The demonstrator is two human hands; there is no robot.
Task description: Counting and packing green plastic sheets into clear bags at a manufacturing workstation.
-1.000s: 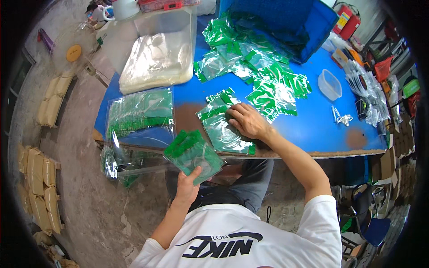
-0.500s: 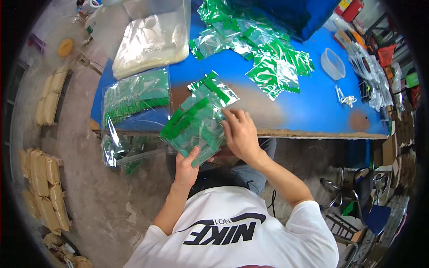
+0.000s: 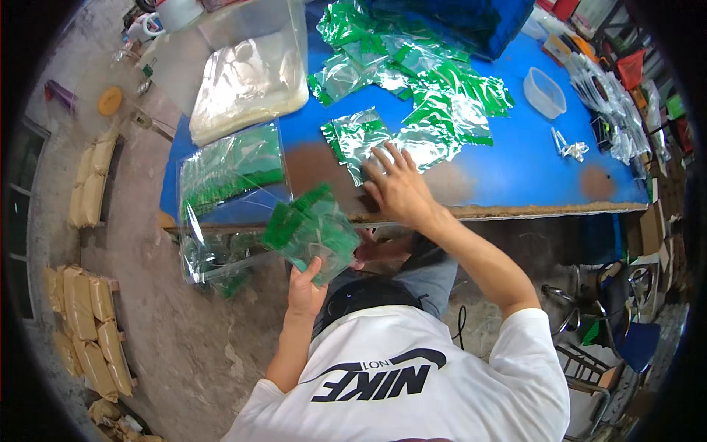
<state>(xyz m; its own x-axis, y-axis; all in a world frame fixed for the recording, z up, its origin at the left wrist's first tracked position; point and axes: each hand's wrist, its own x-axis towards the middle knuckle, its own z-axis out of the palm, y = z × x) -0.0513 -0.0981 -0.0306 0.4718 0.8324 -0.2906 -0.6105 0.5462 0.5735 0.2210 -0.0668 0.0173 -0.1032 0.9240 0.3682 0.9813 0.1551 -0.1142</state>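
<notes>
My left hand [image 3: 305,291] is closed on a fanned stack of green-and-clear plastic packets [image 3: 317,236], held in front of the table's near edge. The thumb presses on top of the stack. My right hand [image 3: 401,188] is stretched out over the table, fingers spread, with the fingertips at some loose shiny packets [image 3: 361,140]. Whether it grips one of them is not visible. Beyond lies a heaped pile of similar packets [image 3: 442,88]. To the left, a large clear bag [image 3: 191,221] holding a row of green packets [image 3: 239,162] hangs over the table edge.
A translucent bin [image 3: 300,66] with clear plastic bags [image 3: 247,85] stands at the back left of the blue table [image 3: 530,169]. A blue crate [image 3: 471,26], a clear tub [image 3: 545,93] and small white pieces [image 3: 571,146] lie farther right. Brown sacks [image 3: 85,309] are stacked at left; a chair [image 3: 633,339] stands right.
My right hand has left the held stack and moved forward to the loose packets on the table. The left hand keeps the stack; a packet that stuck out beyond it now lies on the table.
</notes>
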